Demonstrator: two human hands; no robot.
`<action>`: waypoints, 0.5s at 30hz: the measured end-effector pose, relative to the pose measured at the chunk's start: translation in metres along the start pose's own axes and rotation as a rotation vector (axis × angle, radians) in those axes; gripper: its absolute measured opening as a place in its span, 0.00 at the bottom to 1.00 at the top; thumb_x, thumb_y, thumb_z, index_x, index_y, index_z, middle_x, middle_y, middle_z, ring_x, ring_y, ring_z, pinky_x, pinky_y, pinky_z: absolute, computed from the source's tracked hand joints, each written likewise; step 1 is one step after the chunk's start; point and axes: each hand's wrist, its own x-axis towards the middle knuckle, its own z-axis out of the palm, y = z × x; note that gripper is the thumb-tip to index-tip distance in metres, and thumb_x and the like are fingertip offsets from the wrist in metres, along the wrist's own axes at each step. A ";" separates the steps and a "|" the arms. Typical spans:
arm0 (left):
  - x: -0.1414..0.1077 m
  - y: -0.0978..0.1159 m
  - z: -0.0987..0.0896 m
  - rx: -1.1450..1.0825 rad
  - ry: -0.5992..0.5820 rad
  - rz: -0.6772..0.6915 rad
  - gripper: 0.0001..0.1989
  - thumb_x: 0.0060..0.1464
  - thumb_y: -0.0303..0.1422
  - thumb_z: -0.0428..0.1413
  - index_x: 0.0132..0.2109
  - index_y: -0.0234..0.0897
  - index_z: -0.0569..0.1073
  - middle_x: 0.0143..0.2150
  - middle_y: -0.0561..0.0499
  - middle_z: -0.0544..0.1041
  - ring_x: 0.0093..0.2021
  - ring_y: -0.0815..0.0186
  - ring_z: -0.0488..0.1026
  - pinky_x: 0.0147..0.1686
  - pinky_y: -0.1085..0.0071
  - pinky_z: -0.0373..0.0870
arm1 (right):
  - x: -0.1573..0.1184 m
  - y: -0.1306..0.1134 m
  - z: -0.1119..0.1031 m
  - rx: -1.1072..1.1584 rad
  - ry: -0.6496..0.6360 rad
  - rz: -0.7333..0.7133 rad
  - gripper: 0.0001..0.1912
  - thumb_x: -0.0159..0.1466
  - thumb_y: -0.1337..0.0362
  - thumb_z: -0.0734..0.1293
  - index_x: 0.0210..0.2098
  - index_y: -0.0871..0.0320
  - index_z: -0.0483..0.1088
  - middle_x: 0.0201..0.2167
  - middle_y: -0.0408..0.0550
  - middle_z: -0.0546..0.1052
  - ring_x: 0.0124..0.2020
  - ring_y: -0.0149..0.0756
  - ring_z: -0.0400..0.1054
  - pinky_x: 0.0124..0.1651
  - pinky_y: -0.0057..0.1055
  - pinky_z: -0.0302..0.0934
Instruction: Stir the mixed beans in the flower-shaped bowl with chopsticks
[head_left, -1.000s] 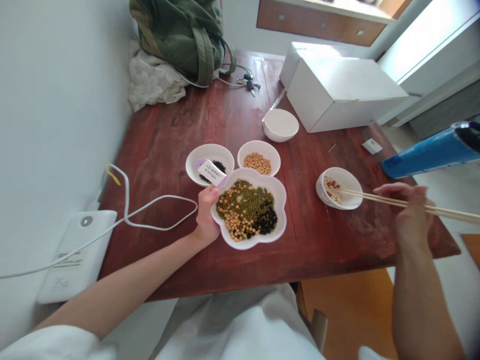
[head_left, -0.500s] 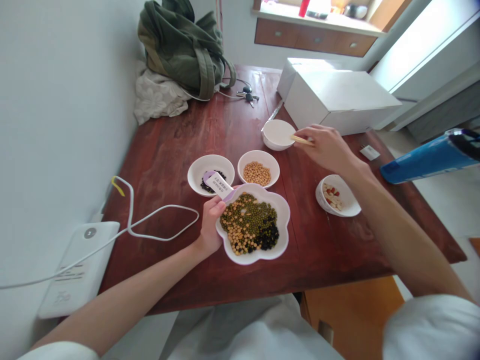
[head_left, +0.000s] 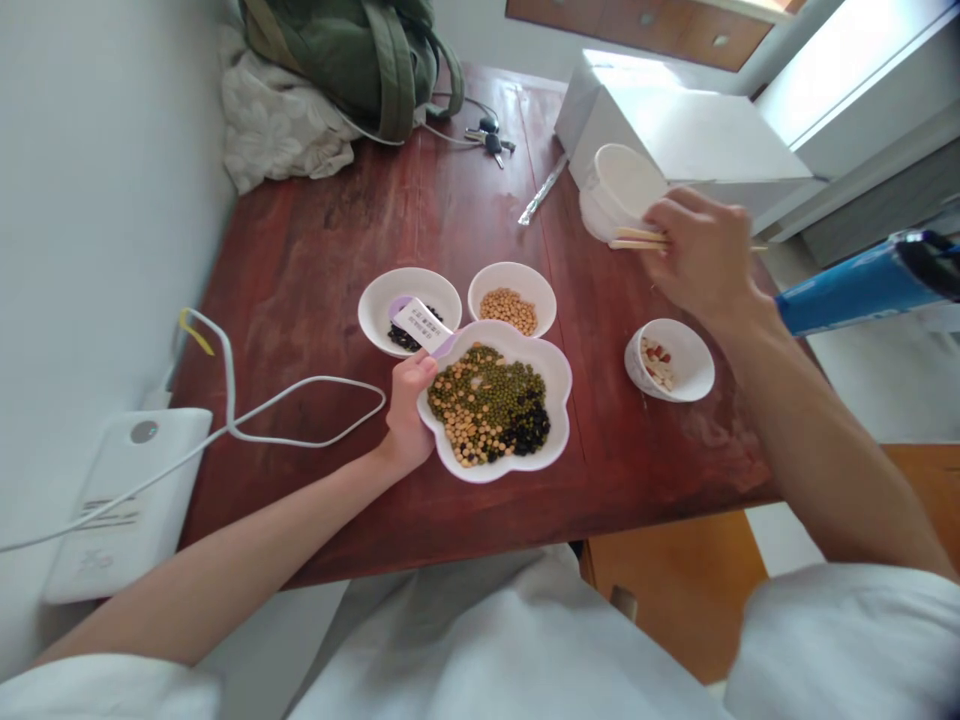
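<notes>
My left hand (head_left: 411, 405) is closed on the left rim of a white flower-shaped dish (head_left: 556, 385), which holds yellow, green and black beans in patches. In my right hand (head_left: 697, 250) are a pair of chopsticks (head_left: 637, 240) and the rim of a white bowl (head_left: 622, 185); this bowl is tilted and smeared by motion. Behind the dish stand a bowl of soybeans (head_left: 510, 310) and a white bowl (head_left: 375, 310) with black beans. A purple-and-white labelled handle (head_left: 422, 325) lies across the black-bean bowl. Below my right forearm sits a small bowl (head_left: 694, 365) with pale and reddish pieces.
A white box (head_left: 705, 130) stands at the back right, beside a blue bottle-like object (head_left: 847, 290). Keys (head_left: 491, 140), a foil strip (head_left: 541, 190) and a green bag (head_left: 345, 70) lie at the back. A white power strip (head_left: 127, 500) and its cable (head_left: 300, 385) lie on the left.
My right hand has taken hold of the white bowl at the back, lifting and tilting it rightward, with the chopsticks still in hand. The head view has tipped downward; my left hand keeps the dish.
</notes>
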 end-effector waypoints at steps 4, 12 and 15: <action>-0.001 0.005 0.005 -0.100 -0.016 -0.081 0.19 0.50 0.46 0.69 0.26 0.41 0.72 0.23 0.54 0.67 0.31 0.61 0.71 0.35 0.64 0.74 | -0.064 -0.001 -0.041 -0.062 0.254 -0.086 0.12 0.77 0.52 0.67 0.44 0.52 0.76 0.48 0.54 0.87 0.41 0.48 0.80 0.35 0.42 0.58; -0.002 0.000 0.003 -0.126 0.046 -0.079 0.18 0.51 0.46 0.68 0.26 0.42 0.70 0.23 0.54 0.67 0.31 0.61 0.72 0.40 0.61 0.77 | -0.171 -0.043 -0.061 -0.147 0.217 -0.410 0.07 0.69 0.66 0.76 0.44 0.46 0.80 0.47 0.42 0.90 0.32 0.41 0.82 0.29 0.41 0.68; -0.003 0.002 0.004 -0.124 0.030 -0.119 0.18 0.51 0.47 0.67 0.26 0.43 0.70 0.22 0.53 0.66 0.39 0.54 0.78 0.43 0.58 0.79 | -0.190 -0.062 -0.058 -0.150 0.220 -0.501 0.09 0.67 0.69 0.79 0.41 0.47 0.82 0.44 0.42 0.90 0.31 0.39 0.80 0.31 0.39 0.71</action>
